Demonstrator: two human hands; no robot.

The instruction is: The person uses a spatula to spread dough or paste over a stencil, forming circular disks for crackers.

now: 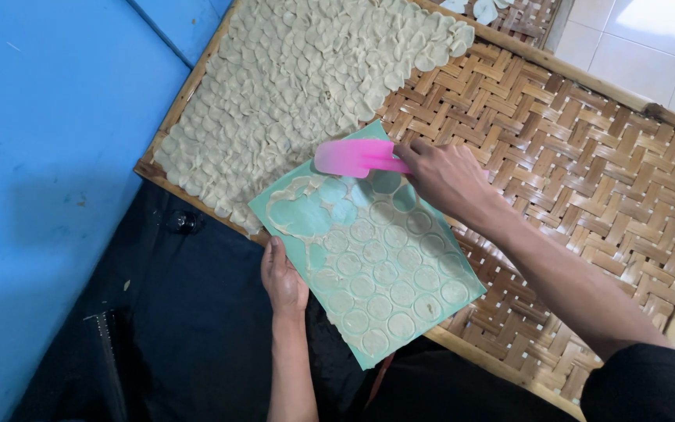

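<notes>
Here the right hand grips a pink scraper and pushes thin dough rounds off the far end of a green mould sheet, while the left hand pinches the sheet's near-left edge. Scraping looks about a quarter done; the next stroke likely needs a flat, gentle blade. The sheet lies on a woven bamboo tray, its far-left corner heaped with dough rounds. A blue wall and white floor tiles flank it.
</notes>
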